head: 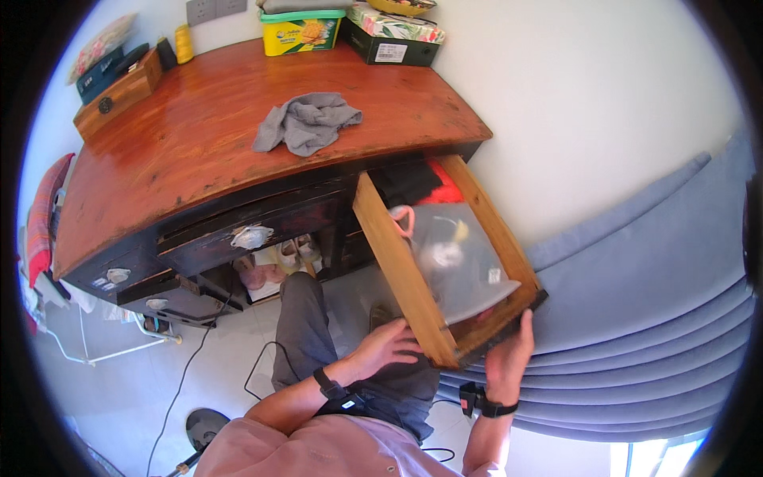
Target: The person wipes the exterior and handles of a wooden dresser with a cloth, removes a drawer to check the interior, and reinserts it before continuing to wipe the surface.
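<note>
A wooden drawer (402, 268) is pulled far out of the dark desk with a worn red-brown top (197, 119). My left hand (390, 346) touches the drawer's left side near its front corner, fingers extended. My right hand (511, 358) is at the right end of the dark drawer front, thumb up beside the corner; its fingers are partly hidden, so its grip is unclear. Inside the drawer lie a clear plastic bag (465, 262) with small things in it, a pink loop (405, 220), and black (405, 182) and red cloth (447, 185) at the back.
On the desk lie a crumpled grey cloth (307, 122), a yellow tub (301, 33), a shoebox (393, 47), a yellow thread spool (184, 45) and a wooden box (119, 89). Grey-blue padded upholstery (644, 256) stands close on the right. Shoes (292, 253) sit below; a black cable (185, 369) crosses the floor.
</note>
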Action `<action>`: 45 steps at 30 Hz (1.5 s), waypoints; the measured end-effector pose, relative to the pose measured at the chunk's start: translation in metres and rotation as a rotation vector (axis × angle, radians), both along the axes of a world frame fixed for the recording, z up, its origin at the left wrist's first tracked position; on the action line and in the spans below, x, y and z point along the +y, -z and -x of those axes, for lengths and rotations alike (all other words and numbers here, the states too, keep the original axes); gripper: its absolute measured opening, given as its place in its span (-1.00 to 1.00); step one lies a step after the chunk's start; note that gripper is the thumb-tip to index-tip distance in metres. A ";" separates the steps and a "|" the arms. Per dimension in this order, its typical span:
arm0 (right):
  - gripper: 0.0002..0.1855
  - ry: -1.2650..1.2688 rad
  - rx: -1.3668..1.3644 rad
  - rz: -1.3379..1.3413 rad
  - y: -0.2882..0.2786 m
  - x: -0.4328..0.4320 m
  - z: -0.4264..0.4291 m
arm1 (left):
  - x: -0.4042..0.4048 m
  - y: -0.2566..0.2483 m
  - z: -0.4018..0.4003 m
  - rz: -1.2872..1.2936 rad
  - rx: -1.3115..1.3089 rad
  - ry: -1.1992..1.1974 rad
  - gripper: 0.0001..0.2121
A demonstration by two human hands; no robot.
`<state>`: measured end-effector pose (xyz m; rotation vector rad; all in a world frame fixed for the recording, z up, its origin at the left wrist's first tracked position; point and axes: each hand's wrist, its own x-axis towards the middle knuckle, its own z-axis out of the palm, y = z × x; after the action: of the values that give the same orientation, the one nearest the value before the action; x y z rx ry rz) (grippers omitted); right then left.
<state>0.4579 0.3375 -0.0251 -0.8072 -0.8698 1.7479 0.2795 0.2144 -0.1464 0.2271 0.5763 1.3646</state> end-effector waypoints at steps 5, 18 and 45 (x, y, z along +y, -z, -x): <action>-0.49 -0.090 0.129 0.074 0.014 0.032 0.045 | 0.018 -0.014 0.000 -0.182 0.164 -0.018 -0.54; -0.67 -0.228 -0.185 0.013 0.071 0.085 0.047 | 0.006 -0.048 0.059 -0.023 1.357 -0.699 -0.56; -0.84 -0.355 0.055 0.079 0.071 0.082 0.078 | 0.003 -0.169 0.170 0.052 2.419 -1.045 -0.31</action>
<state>0.3797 0.4197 -0.0966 -0.6812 -0.9546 2.1157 0.1098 0.2178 0.0228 1.7953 2.9802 1.3186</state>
